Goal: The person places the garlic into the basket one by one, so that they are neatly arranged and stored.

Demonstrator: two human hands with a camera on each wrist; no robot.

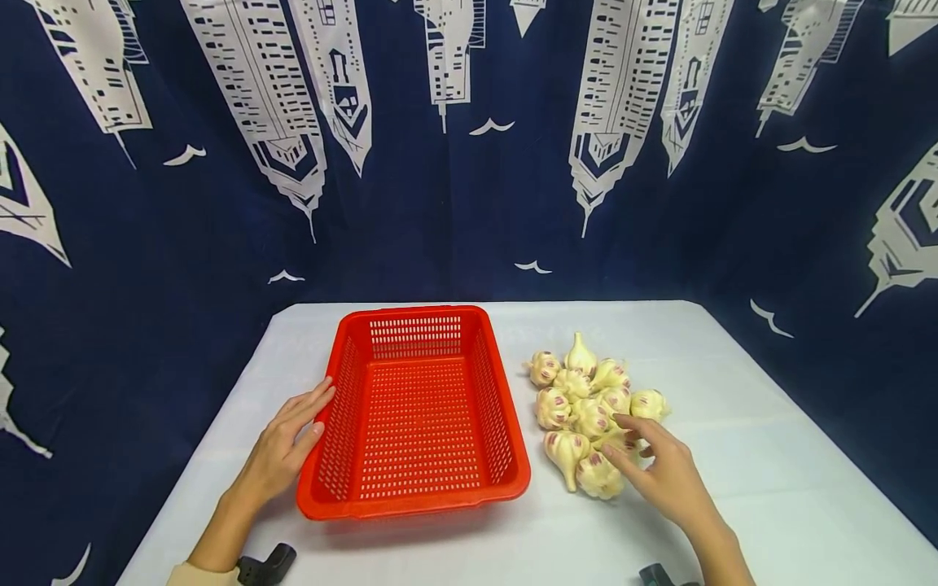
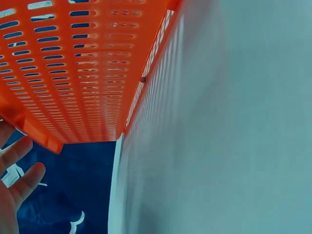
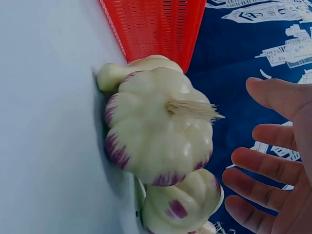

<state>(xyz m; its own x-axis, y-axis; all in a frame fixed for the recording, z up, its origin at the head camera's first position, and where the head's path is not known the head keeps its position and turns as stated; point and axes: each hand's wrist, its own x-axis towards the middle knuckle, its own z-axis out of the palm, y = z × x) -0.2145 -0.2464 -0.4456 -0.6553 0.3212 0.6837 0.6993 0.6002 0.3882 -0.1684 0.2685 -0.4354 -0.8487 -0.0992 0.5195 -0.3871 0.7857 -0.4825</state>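
A red plastic basket [image 1: 421, 391] with slotted walls sits left of the middle of the white table, and nothing lies in it. My left hand [image 1: 282, 443] rests its extended fingers against the basket's left rim; in the left wrist view the fingers [image 2: 17, 151] are spread beside the basket wall. To the right lies a cluster of several garlic bulbs [image 1: 589, 417], whitish with purple streaks. Over the cluster's near right side hovers my right hand [image 1: 663, 472], fingers loosely spread. In the right wrist view a garlic bulb [image 3: 158, 126] lies apart from those fingers [image 3: 265, 165].
A white cloth covers the table [image 1: 747, 456]. Behind it hangs a dark blue curtain [image 1: 447, 212] printed with white buildings and birds. Black wrist devices [image 1: 267, 564] show at the lower edge of the head view.
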